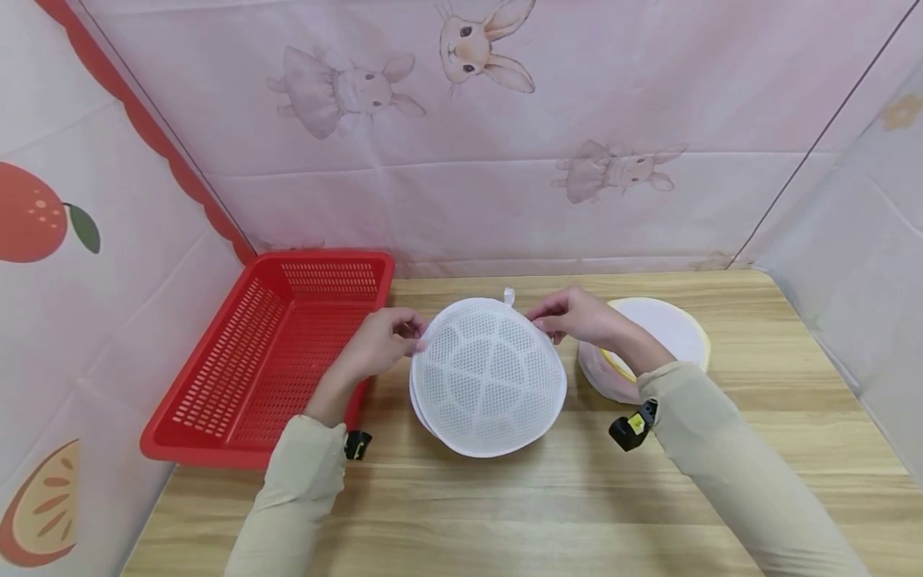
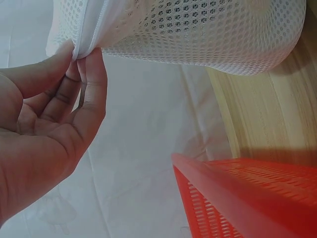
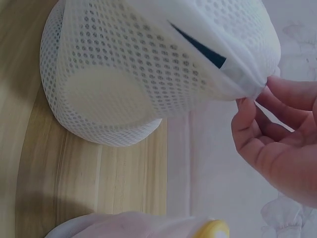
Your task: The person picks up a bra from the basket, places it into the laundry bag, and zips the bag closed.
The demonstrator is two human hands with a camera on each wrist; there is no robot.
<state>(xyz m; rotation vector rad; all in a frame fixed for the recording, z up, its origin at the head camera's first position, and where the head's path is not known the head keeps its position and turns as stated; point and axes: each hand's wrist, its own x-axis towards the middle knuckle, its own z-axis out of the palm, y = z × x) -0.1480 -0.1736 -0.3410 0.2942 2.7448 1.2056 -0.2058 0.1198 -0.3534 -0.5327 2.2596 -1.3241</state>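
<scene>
A round white mesh laundry bag (image 1: 485,381) stands on the table between my two hands, its top panel facing up toward the head camera. My left hand (image 1: 382,340) pinches the zippered rim at the bag's left side; the zipper (image 2: 101,22) shows close up in the left wrist view. On the far right side of the rim, my right hand (image 1: 577,316) pinches the edge band between thumb and fingers. A narrow dark gap (image 3: 200,45) runs along that band in the right wrist view. What lies inside the bag is hard to make out.
To the left is a large red perforated plastic basket (image 1: 267,361). Right of the bag, partly behind my right forearm, lies another round whitish bag (image 1: 659,324) with yellow trim. Fabric printed with rabbits (image 1: 469,48) hangs behind the wooden table (image 1: 461,521).
</scene>
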